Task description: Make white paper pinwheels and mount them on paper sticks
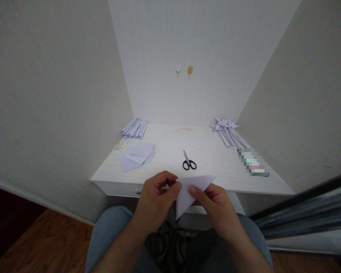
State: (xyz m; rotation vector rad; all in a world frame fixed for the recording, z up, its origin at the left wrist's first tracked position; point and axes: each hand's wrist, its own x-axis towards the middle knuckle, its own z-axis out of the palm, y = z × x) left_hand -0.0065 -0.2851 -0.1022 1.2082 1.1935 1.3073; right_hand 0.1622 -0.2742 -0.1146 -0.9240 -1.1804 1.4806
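A white sheet of paper folded into a triangle (189, 189) is held in front of the desk's near edge. My left hand (156, 201) pinches its upper left corner between thumb and fingers. With the thumb on its face and the fingers behind, my right hand (214, 204) grips the right side. Just beyond the paper, black-handled scissors (189, 163) lie on the desk, blades pointing away. Several loose paper squares (139, 156) lie to the left, partly overlapping.
On the white desk (170, 146), rolled paper sticks (134, 128) are stacked at the back left, near small whitish bits (119, 146). Paper pinwheels (224, 126) on sticks lie at the back right, behind a blurred-out phone-like object (252, 162). Two hooks (190, 70) are on the back wall.
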